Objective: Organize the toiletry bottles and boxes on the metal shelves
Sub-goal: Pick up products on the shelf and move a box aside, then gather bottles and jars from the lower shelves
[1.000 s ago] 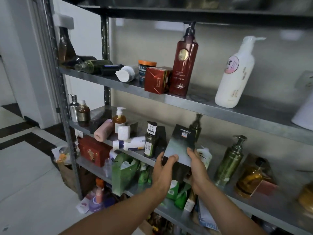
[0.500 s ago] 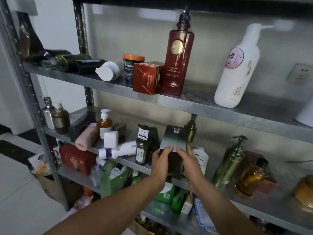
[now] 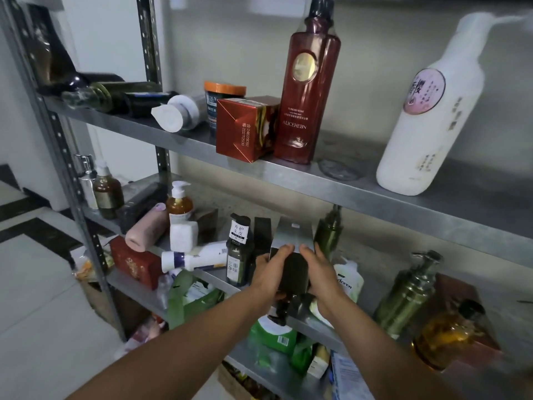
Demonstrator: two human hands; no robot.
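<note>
Here the dark box (image 3: 293, 255) stands upright at the front of the middle shelf (image 3: 375, 255), clasped between both hands. The left hand (image 3: 271, 274) wraps its left side and the right hand (image 3: 321, 280) its right side, with their fingertips nearly meeting across the front face. Just left of the box stands a small green bottle (image 3: 239, 255) with a white label, an olive pump bottle (image 3: 328, 229) rises close behind its right corner, and a white pouch (image 3: 349, 281) sits beside the right hand.
</note>
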